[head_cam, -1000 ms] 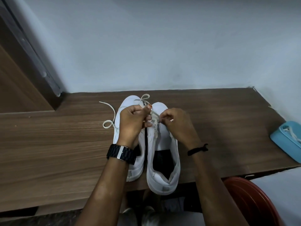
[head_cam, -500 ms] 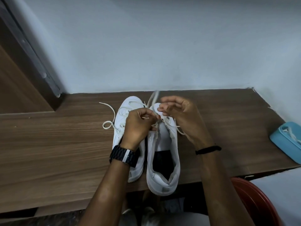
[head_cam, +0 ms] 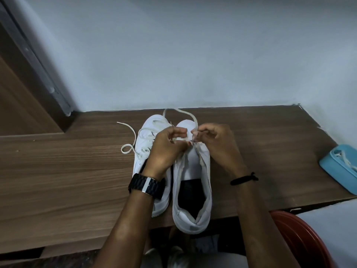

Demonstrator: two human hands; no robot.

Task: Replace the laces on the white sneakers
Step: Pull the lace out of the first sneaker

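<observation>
Left hand: the left hand (head_cam: 164,149) has its fingers curled, thumb and fingertips pinching the lace (head_cam: 180,139) over the front of the right sneaker.
Right hand: the right hand (head_cam: 216,144) is curled as well, pinching the same lace just beside the left hand's fingertips; a loop of lace rises from this pinch and arcs away toward the wall.
Right sneaker: the right sneaker (head_cam: 193,190) lies on the worktop (head_cam: 67,180) under both hands, long axis running from the person toward the wall, toe away, heel overhanging the near edge.
Left sneaker: the left sneaker (head_cam: 146,136) lies touching it on the left-hand side, parallel, toe pointing the same way, partly hidden by the left wrist.
Appearance: both sneakers are white; the right one is open at the throat with a dark insole showing (eyelets too small to make out).
Loose lace: a cream lace (head_cam: 129,144) is threaded on the left sneaker and trails onto the worktop further left of the left hand, ending in a small loop.
Container: a blue container (head_cam: 336,167) with a lace in it sits well to the right of the right hand.
</observation>
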